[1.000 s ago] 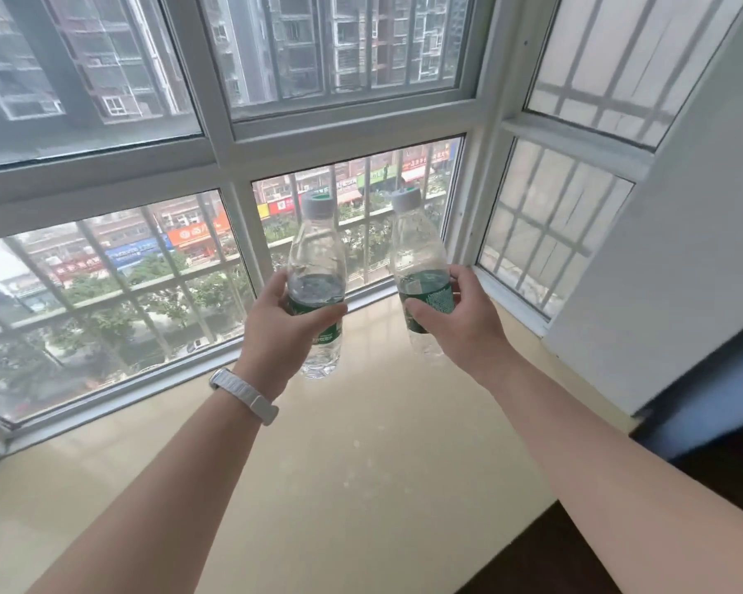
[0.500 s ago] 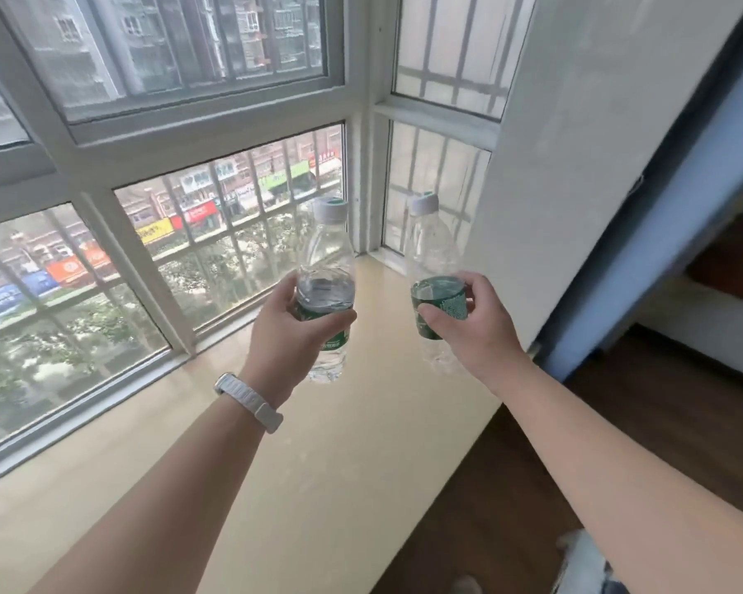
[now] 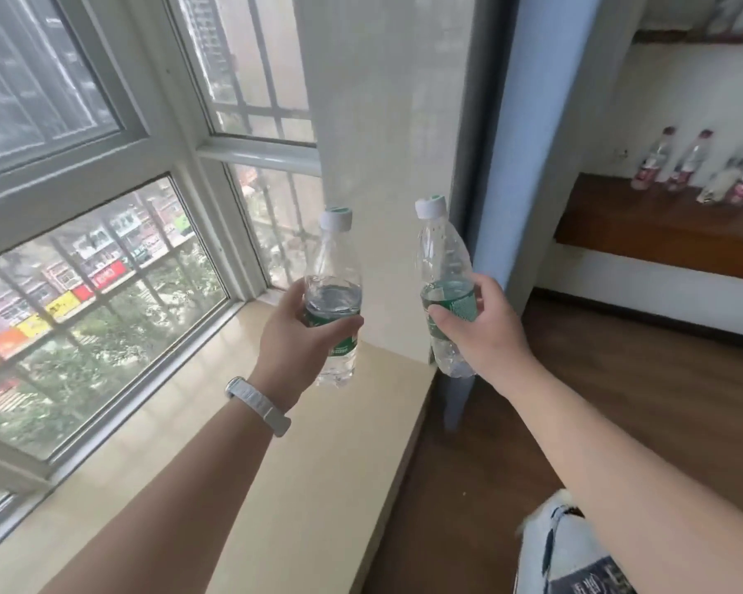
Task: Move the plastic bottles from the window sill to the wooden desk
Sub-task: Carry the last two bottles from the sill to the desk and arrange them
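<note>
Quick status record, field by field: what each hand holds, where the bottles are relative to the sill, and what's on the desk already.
left hand: gripping a green-label bottle, upright, part full
right hand: gripping a second green-label bottle, tilted slightly, nearly empty
bottles vs window sill: both lifted clear, none left standing on the visible part
wooden desk: far right, several pink-label bottles standing along the wall
wrist: white band on left arm

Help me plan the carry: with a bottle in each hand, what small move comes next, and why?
Probably swing both bottles right toward the wooden desk. The left hand and right hand each grip a green-labelled bottle already lifted off the window sill.
</note>
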Demonstrator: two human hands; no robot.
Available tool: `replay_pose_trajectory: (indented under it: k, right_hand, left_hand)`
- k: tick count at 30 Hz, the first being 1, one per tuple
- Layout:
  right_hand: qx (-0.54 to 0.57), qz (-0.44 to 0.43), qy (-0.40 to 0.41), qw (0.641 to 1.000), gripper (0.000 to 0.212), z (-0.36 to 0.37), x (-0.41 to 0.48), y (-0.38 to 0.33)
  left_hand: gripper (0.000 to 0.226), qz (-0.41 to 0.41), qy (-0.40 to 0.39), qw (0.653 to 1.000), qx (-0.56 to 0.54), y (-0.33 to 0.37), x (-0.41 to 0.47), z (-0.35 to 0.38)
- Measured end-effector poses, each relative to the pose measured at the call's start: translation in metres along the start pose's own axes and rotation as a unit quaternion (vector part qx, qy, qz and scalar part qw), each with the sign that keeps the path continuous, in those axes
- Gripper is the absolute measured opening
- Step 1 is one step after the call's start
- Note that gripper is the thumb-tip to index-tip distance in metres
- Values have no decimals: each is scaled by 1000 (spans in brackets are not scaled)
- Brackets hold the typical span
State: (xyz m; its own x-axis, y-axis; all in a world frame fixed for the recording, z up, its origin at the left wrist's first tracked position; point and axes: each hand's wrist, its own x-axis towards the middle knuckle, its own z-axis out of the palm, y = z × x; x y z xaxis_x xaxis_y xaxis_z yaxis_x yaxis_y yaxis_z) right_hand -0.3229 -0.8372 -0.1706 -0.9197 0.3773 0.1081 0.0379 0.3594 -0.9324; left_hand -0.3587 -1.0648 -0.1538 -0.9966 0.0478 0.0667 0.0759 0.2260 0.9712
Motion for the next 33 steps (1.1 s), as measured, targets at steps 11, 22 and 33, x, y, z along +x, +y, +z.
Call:
replay_pose_trajectory:
  k: [11,22,33]
  right_hand:
    - [-41,27,139,989,57,-133,58,55]
    - [-58,85,236,966,52,-210,82,90]
    - [-77,158,323,930,56,-251,177,111]
  left_hand:
    - [42,59,-134,989,24,35,64,162]
    - [48,77,-246,966,-16,47,122,281]
    - [46,76,-352,930,-79,60,242,393]
